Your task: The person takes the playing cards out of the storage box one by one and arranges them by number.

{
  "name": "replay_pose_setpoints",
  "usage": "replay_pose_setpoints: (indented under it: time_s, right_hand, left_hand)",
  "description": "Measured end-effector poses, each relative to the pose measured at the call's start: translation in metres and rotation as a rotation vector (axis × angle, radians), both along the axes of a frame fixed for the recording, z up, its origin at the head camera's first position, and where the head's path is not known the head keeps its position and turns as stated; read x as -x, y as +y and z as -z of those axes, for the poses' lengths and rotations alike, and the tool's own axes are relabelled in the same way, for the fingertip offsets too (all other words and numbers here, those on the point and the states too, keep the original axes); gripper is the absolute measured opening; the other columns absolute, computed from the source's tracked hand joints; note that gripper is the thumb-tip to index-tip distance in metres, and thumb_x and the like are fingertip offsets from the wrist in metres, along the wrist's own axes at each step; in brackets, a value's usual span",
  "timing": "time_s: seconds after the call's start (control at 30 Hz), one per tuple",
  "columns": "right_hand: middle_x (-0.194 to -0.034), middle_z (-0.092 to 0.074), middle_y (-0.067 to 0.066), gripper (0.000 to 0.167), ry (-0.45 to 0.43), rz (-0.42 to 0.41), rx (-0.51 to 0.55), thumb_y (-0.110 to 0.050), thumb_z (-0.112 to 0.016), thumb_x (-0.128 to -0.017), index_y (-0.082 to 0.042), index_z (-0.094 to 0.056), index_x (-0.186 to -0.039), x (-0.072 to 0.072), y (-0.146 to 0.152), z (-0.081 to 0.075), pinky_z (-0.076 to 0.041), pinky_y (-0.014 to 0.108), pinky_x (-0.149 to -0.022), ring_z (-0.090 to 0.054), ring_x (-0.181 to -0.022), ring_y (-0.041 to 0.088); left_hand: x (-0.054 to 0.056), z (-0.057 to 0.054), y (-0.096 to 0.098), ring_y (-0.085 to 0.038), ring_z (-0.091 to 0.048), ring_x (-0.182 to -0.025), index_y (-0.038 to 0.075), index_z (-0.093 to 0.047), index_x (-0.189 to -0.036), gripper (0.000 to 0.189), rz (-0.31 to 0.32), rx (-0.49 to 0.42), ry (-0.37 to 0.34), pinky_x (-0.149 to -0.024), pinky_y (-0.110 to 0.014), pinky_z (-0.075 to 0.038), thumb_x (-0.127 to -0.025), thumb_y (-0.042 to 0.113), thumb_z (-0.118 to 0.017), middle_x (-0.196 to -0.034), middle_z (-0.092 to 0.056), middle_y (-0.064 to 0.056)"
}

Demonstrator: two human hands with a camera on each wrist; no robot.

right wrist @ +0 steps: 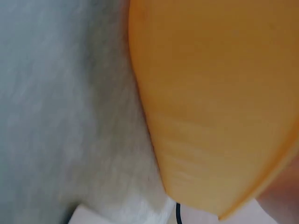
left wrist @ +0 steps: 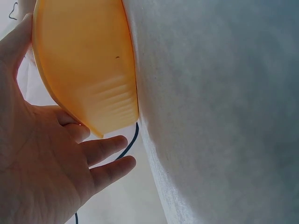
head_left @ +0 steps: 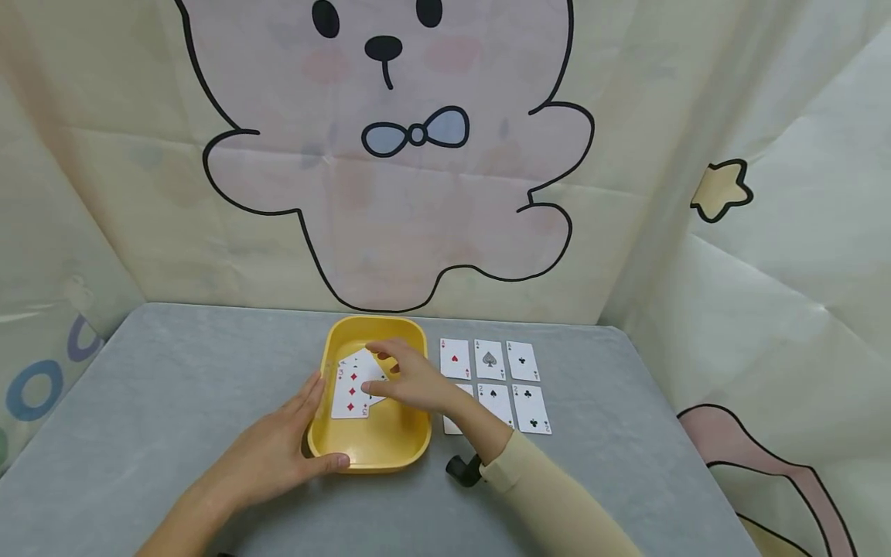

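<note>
A yellow tray holds a few overlapping playing cards, with the three of diamonds on top. My left hand rests against the tray's near left corner, thumb at the front rim and fingers along the left side. Two of its fingers stretch free past the rim in the left wrist view. Over the tray reaches my right hand, thumb tip at the edge of the three of diamonds. Its index finger is spread apart from the thumb, above the cards. The right wrist view shows the tray's outer wall and not the fingers.
Right of the tray lie two rows of cards, the upper with the ace of hearts, ace of spades and ace of clubs. Below are the two of spades, two of clubs and a card partly behind my forearm.
</note>
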State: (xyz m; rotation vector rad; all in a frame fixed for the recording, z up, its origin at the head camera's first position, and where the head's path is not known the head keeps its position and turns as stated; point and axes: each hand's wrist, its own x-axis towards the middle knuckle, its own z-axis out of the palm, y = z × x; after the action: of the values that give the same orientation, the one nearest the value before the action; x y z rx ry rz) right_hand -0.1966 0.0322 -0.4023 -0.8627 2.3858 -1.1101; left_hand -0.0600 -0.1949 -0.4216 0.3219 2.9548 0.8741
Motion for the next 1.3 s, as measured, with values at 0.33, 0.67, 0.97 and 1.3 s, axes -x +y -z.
replay_pose_setpoints:
  time_s: [0.33,0.67,0.97,1.3]
  right_hand:
    - [-0.156,-0.049,0.004,0.085,0.056,-0.008,-0.191,-0.043,-0.087,-0.084,-0.014,-0.050,-0.156,0.002,-0.029,0.014,-0.036,0.041,-0.120,-0.040,-0.142,0.022]
    - [-0.150,-0.051,0.007,0.096,0.186,-0.024,-0.362,-0.046,-0.096,-0.072,-0.012,-0.054,-0.152,0.004,-0.041,0.030,-0.039,0.035,-0.109,-0.043,-0.131,0.022]
    - [-0.147,-0.051,0.005,0.101,0.238,-0.044,-0.471,-0.051,-0.096,-0.070,-0.013,-0.054,-0.153,0.003,-0.042,0.031,-0.039,0.036,-0.106,-0.043,-0.125,0.020]
    - [-0.140,-0.053,0.002,0.101,0.236,-0.028,-0.487,-0.051,-0.097,-0.068,-0.015,-0.054,-0.152,0.001,-0.044,0.032,-0.040,0.032,-0.101,-0.043,-0.116,0.017]
  left_hand:
    - [0.002,-0.001,-0.001,-0.044,-0.044,-0.145,0.008,-0.021,-0.168,0.120,0.010,0.006,0.010,-0.107,-0.063,-0.045,-0.084,0.080,-0.066,-0.174,-0.019,-0.012]
    - [0.002,0.000,0.000,-0.044,-0.043,-0.146,0.007,-0.023,-0.167,0.120,0.009,0.005,-0.008,-0.107,-0.064,-0.044,-0.083,0.080,-0.067,-0.173,-0.021,-0.013]
    - [-0.001,-0.002,0.000,-0.042,-0.044,-0.146,0.006,-0.024,-0.167,0.118,0.009,0.003,0.013,-0.107,-0.062,-0.045,-0.084,0.078,-0.068,-0.173,-0.021,-0.012]
    - [-0.002,-0.003,0.001,-0.042,-0.043,-0.147,0.005,-0.025,-0.166,0.119,0.007,0.001,0.017,-0.108,-0.062,-0.044,-0.084,0.078,-0.068,-0.173,-0.022,-0.013]
